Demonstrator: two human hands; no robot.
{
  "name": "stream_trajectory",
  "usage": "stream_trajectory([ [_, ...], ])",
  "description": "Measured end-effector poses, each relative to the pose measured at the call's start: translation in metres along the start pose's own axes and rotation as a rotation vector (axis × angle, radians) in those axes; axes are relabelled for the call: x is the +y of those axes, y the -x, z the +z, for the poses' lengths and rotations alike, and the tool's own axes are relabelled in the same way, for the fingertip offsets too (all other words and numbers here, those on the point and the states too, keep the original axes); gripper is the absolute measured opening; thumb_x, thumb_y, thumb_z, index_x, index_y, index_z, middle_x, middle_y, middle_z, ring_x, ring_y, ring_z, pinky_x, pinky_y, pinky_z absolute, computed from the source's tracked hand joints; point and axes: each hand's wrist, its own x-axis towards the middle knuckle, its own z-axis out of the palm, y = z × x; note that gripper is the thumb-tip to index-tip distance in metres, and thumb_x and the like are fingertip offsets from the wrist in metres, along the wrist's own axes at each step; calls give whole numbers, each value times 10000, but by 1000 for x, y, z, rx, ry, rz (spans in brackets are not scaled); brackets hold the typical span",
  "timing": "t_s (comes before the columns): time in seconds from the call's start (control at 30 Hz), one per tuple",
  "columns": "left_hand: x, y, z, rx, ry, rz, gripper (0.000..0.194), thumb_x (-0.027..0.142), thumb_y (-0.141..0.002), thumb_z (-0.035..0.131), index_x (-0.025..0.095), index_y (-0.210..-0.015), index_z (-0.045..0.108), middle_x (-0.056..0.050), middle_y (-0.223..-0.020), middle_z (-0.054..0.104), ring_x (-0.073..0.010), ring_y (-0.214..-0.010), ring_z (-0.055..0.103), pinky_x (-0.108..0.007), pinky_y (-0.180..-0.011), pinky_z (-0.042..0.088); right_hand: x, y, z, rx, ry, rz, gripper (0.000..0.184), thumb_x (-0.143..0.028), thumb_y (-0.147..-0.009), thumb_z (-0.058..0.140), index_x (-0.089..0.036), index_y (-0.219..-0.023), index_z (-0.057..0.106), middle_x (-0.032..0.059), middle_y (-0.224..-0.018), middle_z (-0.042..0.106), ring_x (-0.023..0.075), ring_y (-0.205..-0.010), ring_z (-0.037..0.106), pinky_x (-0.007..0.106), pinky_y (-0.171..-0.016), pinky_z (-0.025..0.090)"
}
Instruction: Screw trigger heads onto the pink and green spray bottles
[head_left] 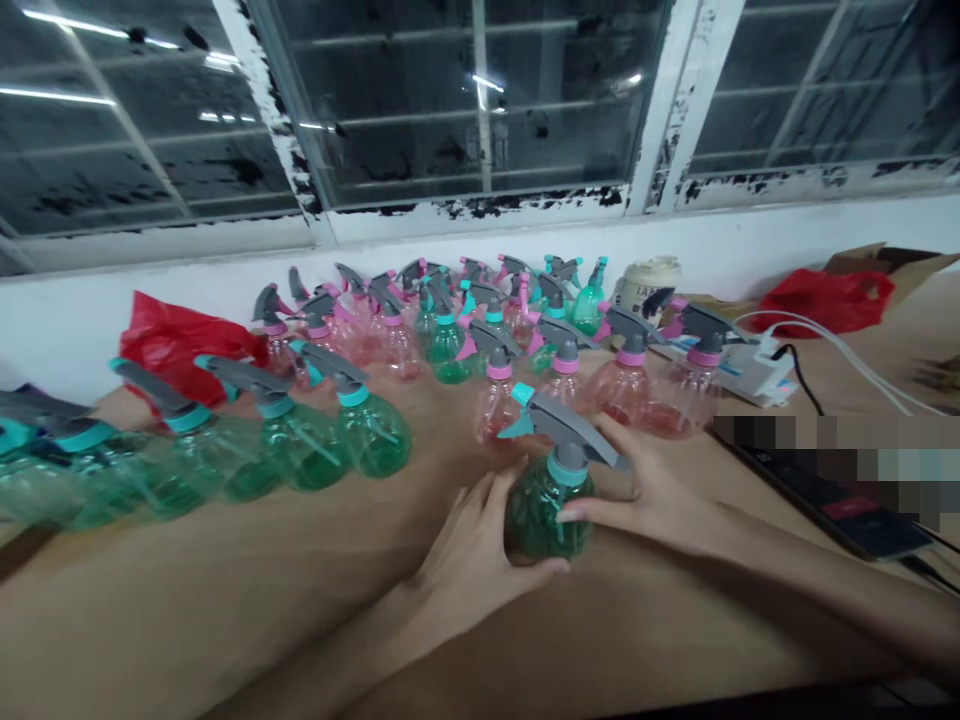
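Observation:
A green spray bottle (551, 515) with a grey and teal trigger head stands upright between my two hands, at the middle of the table. My left hand (472, 545) wraps round its left side, thumb across the front near the base. From the right, my right hand (645, 490) grips the bottle's upper body, its thumb on the front and its fingers behind the spray head. Just beyond it are pink spray bottles (619, 390) with grey and pink heads. A row of green spray bottles (304, 445) runs along the left.
More pink and green bottles crowd by the wall. Red plastic bags (172, 350) lie at the left and far right, the right one by a cardboard box (892, 262). A white tub (649, 285), a power strip (757, 370) with cables and a phone (825, 490) are on the right.

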Motion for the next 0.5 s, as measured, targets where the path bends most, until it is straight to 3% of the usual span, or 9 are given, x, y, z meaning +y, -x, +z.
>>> stream_trajectory([
  [0.17,-20,22,-17,22,-50,-55,770,446,-717,690,204,-1337,303,-114,-1167,577,-328,-1064,553,-476,-809,468,-12,-8,18,-84,138,-49,518,-495,-675,703,-215,-1073,528,85,-1054,607,270,-979,581,454,-831,475],
  [0.37,-45,33,-38,80,-141,-96,728,436,-751,663,168,-1334,319,-146,-1216,557,-323,-1113,529,-469,-869,446,-28,-41,58,-119,190,-81,598,-577,-654,677,-203,-1108,568,103,-1149,599,297,-1108,521,465,-922,426],
  [0.5,-56,40,-53,119,-282,-141,707,335,-808,597,131,-1384,240,-183,-1235,548,-326,-1093,557,-437,-844,467,-30,-64,69,-81,249,-91,570,-570,-688,651,-200,-1113,568,76,-968,661,263,-900,605,422,-814,469],
])
